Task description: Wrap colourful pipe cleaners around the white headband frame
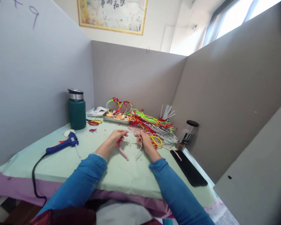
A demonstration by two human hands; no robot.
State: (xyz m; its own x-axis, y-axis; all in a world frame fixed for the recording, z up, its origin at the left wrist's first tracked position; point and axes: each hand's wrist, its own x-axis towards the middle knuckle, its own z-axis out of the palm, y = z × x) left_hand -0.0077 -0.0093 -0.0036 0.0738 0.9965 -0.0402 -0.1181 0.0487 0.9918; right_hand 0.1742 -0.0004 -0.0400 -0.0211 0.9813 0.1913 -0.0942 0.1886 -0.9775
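Observation:
My left hand (115,138) is closed, its fingertips pinching a pink pipe cleaner (123,153) whose fuzzy end hangs down and curves to the right. Just across from it, my right hand (144,142) is also closed, on a thin white cord (141,146) that bends down towards the cloth. A pale strand spans the small gap between the two hands. Which hand it belongs to is hard to make out. Beyond my hands lies a heap of colourful pipe cleaners (152,123), and a yellow ring (156,141) rests beside my right wrist.
On the left are a blue glue gun (63,145) with a black cord, a green bottle (76,112) and scissors (95,122). A metal tray (115,120) of small pieces stands behind. At right are a black phone-like slab (188,168) and a lidded jar (189,134). Grey partitions enclose the table.

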